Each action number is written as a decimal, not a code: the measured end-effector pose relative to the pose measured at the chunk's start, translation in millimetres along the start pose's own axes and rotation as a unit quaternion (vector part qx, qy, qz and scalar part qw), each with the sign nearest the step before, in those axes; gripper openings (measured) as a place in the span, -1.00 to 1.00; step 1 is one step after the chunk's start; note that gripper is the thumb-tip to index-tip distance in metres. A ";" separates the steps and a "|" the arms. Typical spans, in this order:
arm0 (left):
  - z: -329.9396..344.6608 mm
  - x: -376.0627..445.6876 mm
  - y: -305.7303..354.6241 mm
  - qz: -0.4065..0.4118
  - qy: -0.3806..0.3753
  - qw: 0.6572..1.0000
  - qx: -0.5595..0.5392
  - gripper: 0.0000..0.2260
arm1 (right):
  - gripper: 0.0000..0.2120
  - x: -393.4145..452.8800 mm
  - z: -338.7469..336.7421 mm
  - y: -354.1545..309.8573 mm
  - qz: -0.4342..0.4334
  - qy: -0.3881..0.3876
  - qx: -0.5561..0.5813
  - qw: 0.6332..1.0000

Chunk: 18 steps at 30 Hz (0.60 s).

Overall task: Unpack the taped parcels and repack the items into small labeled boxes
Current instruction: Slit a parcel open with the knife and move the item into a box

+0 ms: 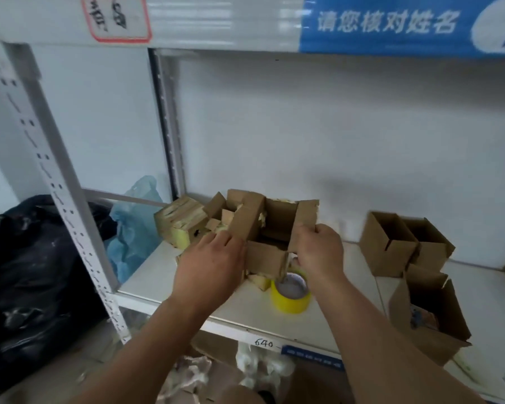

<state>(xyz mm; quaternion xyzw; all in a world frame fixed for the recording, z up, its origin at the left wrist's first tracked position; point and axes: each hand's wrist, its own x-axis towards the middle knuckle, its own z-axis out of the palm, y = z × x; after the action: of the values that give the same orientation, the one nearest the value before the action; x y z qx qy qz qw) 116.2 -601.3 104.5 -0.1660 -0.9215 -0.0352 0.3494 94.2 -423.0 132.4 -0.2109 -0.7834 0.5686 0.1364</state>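
Note:
A small open cardboard box (270, 225) stands on the white shelf (158, 275), its flaps up. My right hand (318, 252) pinches the box's right flap between thumb and fingers. My left hand (210, 263) lies against the box's left side with fingers fairly straight. Behind it to the left sits a parcel wrapped in yellowish tape (181, 225), with more open small boxes (219, 208) beside it. A roll of yellow tape (290, 293) lies on the shelf just below my right hand.
Open empty cardboard boxes (403, 243) stand at the right, and a larger open box (429, 313) sits near the front edge. A black bag (27, 272) and a blue plastic bag (134, 228) lie left of the shelf post (59, 182). White packing material (257, 365) lies below.

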 end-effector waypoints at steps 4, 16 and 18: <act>-18.7 -21.7 -44.0 -0.018 0.025 0.999 0.027 -0.84 | -0.66 -19.5 59.8 -23.3 -0.015 -0.059 0.009 0.998; 8.7 -75.3 -163.1 -0.160 -0.009 0.984 0.078 -0.84 | -0.82 -49.2 236.4 -32.6 0.021 -0.209 0.014 0.978; 24.9 -77.4 -175.5 -0.188 -0.036 0.979 0.075 -0.87 | -0.87 -45.5 254.2 -28.9 0.036 -0.227 0.011 0.973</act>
<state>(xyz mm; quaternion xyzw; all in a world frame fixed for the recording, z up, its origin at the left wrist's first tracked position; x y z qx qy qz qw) 96.7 -784.0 44.0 0.0359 -0.9483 -0.0247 0.3145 13.6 -664.6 80.7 -0.1029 -0.7795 0.6147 -0.0627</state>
